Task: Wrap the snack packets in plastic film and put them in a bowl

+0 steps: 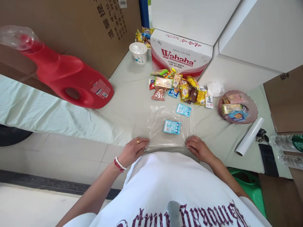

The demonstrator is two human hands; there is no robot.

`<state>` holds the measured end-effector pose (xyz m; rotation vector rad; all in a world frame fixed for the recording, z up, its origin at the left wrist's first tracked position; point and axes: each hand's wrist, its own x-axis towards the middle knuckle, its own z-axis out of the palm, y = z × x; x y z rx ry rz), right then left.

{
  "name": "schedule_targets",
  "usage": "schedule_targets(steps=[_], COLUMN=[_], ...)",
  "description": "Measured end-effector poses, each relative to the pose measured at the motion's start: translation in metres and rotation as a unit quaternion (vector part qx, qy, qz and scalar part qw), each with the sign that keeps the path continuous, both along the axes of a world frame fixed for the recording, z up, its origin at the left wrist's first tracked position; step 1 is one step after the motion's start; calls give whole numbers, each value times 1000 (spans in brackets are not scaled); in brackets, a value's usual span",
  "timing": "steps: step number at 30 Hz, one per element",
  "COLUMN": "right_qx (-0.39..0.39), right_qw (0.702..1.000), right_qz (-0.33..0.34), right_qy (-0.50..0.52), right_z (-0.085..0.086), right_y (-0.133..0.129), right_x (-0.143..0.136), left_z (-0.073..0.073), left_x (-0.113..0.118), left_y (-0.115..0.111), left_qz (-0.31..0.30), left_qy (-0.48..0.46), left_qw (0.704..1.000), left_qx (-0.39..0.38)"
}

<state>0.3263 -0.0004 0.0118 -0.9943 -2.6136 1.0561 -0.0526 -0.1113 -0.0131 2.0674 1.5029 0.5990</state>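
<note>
A sheet of clear plastic wrap [157, 137] lies spread on the covered table in front of me. My left hand [136, 148] pinches its near left corner, and my right hand [197, 146] grips the near right corner. Between the two hands the near edge is drawn straight. One blue-and-white snack packet [172, 127] rests in the middle of the film. Another blue packet [183, 110] sits at the film's far right part. Beyond them is a pile of wrapped snacks [184, 91] in yellow, brown and red wrappers.
A red jug [78, 78] stands at left, near a paper cup [138, 53]. Behind the snacks is a Wahaha carton [181, 53]. To the right are a pink bowl [253, 113] of snacks, a white roll [249, 137], keys [262, 135], a phone [268, 160] and plastic bottles [287, 143].
</note>
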Motion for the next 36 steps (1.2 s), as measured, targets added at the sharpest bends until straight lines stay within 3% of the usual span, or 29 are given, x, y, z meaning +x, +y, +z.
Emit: schedule_targets(steps=[5,9,15,19,21,24,25,26,28,30,31,34,36], right_qx=[-50,-59,-91,-59,-42,-22,-10,6,57,109,128,153,173], right_qw=[998,997,985,983,980,973,972,971,969,971,974,979,972], right_qz=[18,-42,-144,-148,-152,-155,-152,-151,-161,-147,-120,-5,6], right_qy=[14,34,-17,-89,-121,-168,-179,-186,-179,-152,-141,-138,-158], right_z=[25,34,11,-8,-12,-7,-3,2,12,18,19,9,-1], right_y=[0,38,101,109,106,101,101,101,103,107,110,123,135], right_x=[0,-11,-35,-45,-46,-46,-46,-47,-52,-58,-61,-62,-55], left_z=[11,17,4,-2,9,45,58,70,83,81,74,44,27], left_x=[3,2,0,0,2,13,20,29,51,74,84,101,103], left_y=[-6,23,92,106,96,72,66,62,64,79,88,113,120], left_qz=[50,120,194,305,379,444,422,353,117,-67,-100,-103,-102], left_qy=[-51,-46,-6,34,47,69,67,60,39,54,71,117,134], left_qw=[997,991,981,951,923,872,874,900,971,990,990,988,986], left_qx=[20,34,-31,-20,51,193,230,249,206,114,74,9,3])
